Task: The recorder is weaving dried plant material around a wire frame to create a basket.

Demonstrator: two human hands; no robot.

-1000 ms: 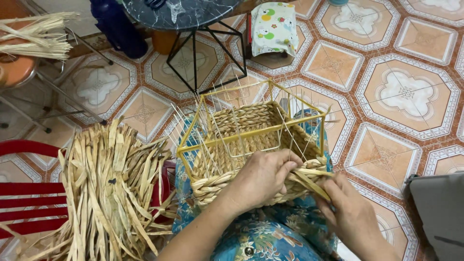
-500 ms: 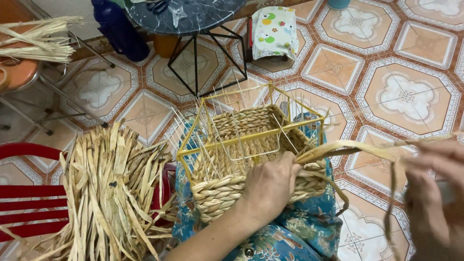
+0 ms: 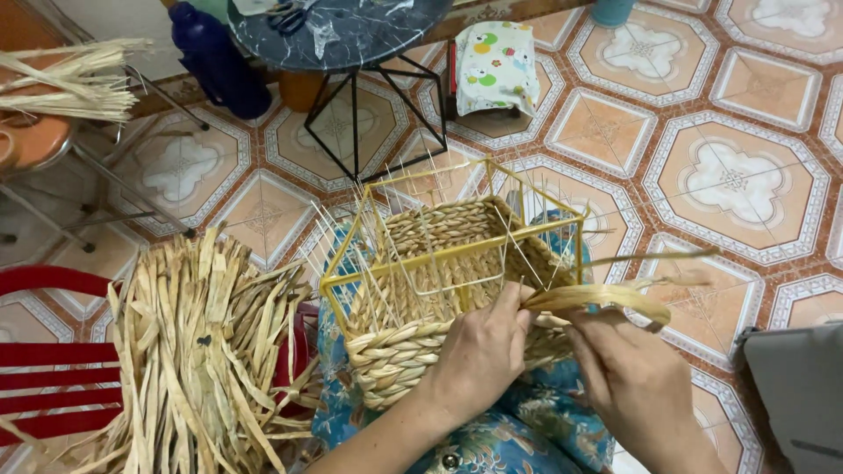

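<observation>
Right at the near wall of the half-woven basket (image 3: 439, 290), both hands work one flat dried strand (image 3: 606, 298). The basket sits on the person's lap, on blue patterned cloth (image 3: 527, 430), its yellow wire frame (image 3: 457, 254) rising above the braided wall, with thin pale stakes sticking up all around.

The left hand (image 3: 479, 355) presses against the basket's near wall, thumb and fingers (image 3: 514, 307) closed on the strand's inner end, just where it meets the weave under the frame's near rail. The right hand (image 3: 641, 386) lies to the right of the basket, a little nearer the person; its fingers (image 3: 584, 338) curl up under the strand's loop and look closed on it, though the grip itself is partly hidden.

The strand's long axis runs nearly level, from the left hand's pinch outward to the right, away from the basket's right corner, where it bends back in a flat loop. So the free length lies on the right hand's side, while the left hand is the one nearer the weave.

Left of the basket, a loose heap of dried strips (image 3: 193, 351) lies over a red chair (image 3: 53, 377). Beyond the basket stands a small round dark table (image 3: 351, 31).
</observation>
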